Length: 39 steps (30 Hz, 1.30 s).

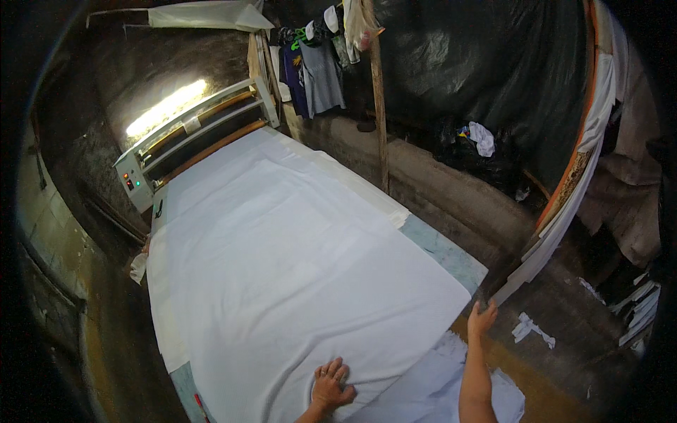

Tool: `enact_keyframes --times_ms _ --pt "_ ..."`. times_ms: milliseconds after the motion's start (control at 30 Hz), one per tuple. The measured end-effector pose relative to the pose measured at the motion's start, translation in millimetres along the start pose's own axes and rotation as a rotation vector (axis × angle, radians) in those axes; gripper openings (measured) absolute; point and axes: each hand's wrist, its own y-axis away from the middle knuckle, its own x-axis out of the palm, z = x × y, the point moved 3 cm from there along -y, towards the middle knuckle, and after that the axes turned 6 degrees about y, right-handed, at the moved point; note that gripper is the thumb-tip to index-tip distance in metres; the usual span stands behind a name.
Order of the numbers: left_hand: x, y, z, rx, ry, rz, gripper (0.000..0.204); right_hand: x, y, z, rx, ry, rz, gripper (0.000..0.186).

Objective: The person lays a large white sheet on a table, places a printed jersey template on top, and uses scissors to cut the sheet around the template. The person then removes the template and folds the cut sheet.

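A wide sheet of white fabric [282, 261] covers most of a long table, with soft wrinkles towards its near end. My left hand [331, 386] lies on the fabric near the front edge, fingers apart and a little bent, pressing on it. Beyond the table's right near corner is my right hand [482, 319], raised with its fingers curled. Something small and dark shows between thumb and fingers, but its kind is unclear. Below the table edge, between my arms, more white cloth [430, 384] hangs or lies in a heap.
A roller machine frame [204, 134] with a control box [134, 182] spans the table's far end. Bluish tabletop [444, 250] shows at the right. A red pen-like object [200, 405] lies at the near left. Clothes [321, 74] hang behind a wooden post [379, 113]. Scraps [532, 330] lie on the floor.
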Motion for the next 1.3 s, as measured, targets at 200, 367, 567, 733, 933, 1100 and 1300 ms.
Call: enact_keyframes --times_ms 200,367,567,733,933,1100,1300 --pt "10.6 8.2 3.0 0.028 -0.042 0.050 0.060 27.7 59.5 -39.0 0.596 -0.989 0.963 0.053" --pt "1.1 70.8 0.0 0.007 0.082 0.071 0.061 48.7 22.9 -66.6 0.382 -0.455 0.890 0.011" --pt "-54.6 243.0 -1.6 -0.387 -0.269 -0.032 0.063 -15.5 -16.4 -37.9 0.088 0.002 0.233 0.028" --pt "-49.0 315.4 -14.9 -0.467 -0.262 0.019 0.073 -47.1 164.9 51.3 -0.778 0.066 0.523 0.061" --pt "-59.8 339.4 1.0 -0.444 -0.096 0.112 0.081 -92.4 259.8 72.0 -0.820 0.493 0.876 0.073" --pt "-80.8 381.1 45.1 -0.299 0.031 0.227 0.075 -102.6 316.8 110.5 -0.847 0.897 0.651 0.069" --pt "-91.4 432.2 75.2 -0.142 0.664 0.703 0.078 -110.1 608.8 176.3 -1.119 0.139 0.964 0.067"
